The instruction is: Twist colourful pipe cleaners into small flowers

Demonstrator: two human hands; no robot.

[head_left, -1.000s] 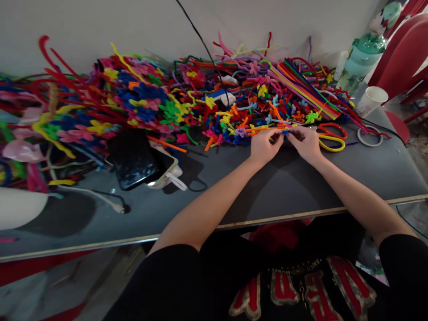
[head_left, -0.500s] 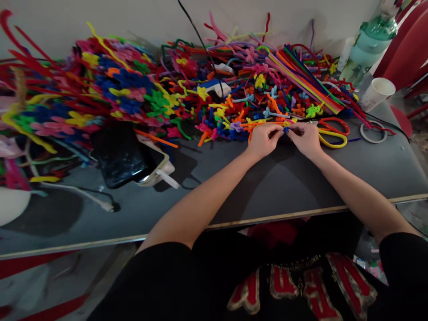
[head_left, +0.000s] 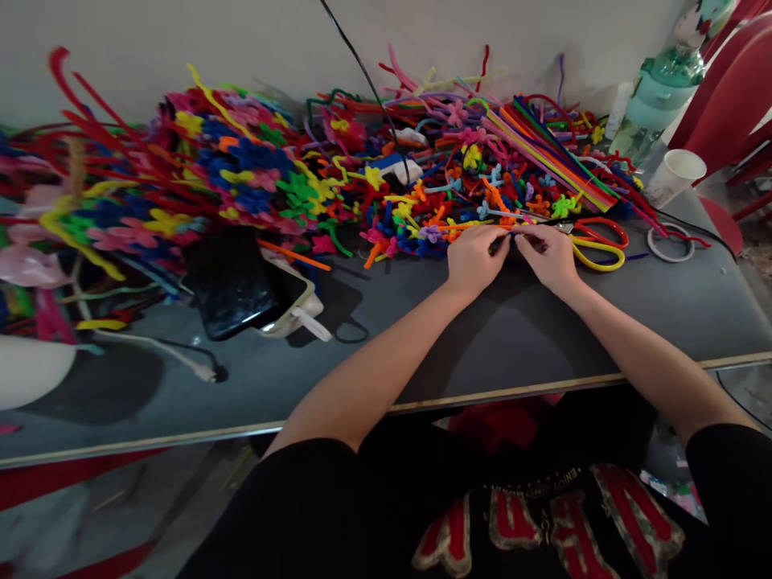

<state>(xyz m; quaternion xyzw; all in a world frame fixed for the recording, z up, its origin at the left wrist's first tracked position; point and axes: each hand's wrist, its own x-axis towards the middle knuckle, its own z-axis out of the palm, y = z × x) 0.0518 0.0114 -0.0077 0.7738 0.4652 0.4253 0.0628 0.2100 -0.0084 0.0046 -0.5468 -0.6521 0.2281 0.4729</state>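
Observation:
My left hand (head_left: 476, 257) and my right hand (head_left: 550, 256) meet fingertip to fingertip above the table, just in front of a heap of small pipe-cleaner shapes (head_left: 416, 213). Both are closed in a pinch on a short blue pipe cleaner (head_left: 513, 236), mostly hidden by the fingers. Close to the right hand lie scissors (head_left: 603, 256) with one red and one yellow handle loop. Behind the hands a bundle of straight pipe cleaners (head_left: 548, 153) in many colours slants across the heap.
A black phone (head_left: 232, 281) lies beside a white-cased device (head_left: 301, 310) on the grey table (head_left: 374, 370). To the right are a white ring (head_left: 671, 244), a paper cup (head_left: 675, 175) and a green bottle (head_left: 667, 88). A white cable (head_left: 181, 362) lies at left.
The view has shifted slightly, so the heap appears further right and lower. Both hands stay together, and less of the blue pipe cleaner shows between the fingertips.

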